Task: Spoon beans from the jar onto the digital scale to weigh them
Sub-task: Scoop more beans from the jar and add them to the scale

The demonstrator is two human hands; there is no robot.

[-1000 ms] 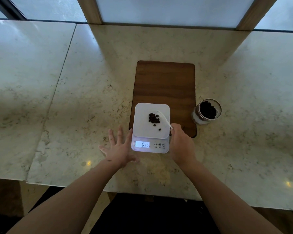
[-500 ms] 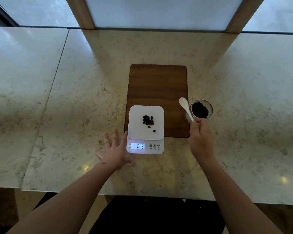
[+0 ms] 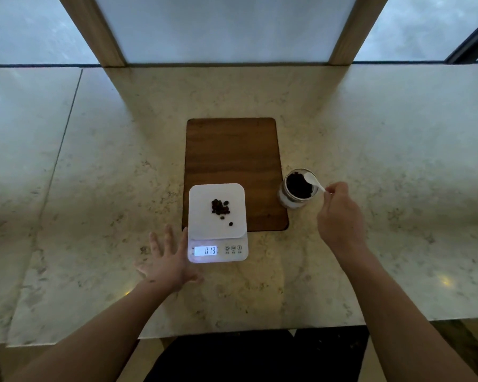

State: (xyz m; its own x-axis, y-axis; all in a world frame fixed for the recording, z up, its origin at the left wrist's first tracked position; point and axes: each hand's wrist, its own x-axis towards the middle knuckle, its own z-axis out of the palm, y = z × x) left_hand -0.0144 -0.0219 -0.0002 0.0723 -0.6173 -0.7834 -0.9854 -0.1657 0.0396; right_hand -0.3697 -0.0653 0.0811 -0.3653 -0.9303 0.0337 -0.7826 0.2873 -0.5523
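I'm at the refill step: my right hand pinches the spoon over the open jar, my left hand lies spread beside the scale, and next I must dip for more beans.

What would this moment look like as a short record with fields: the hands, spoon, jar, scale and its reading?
left hand: flat, open on the counter beside the scale
right hand: pinches the spoon handle
spoon: white, bowl over the jar mouth
jar: open glass, dark beans inside, beside the wooden board
scale: white, small heap of beans on the platform
display: 013
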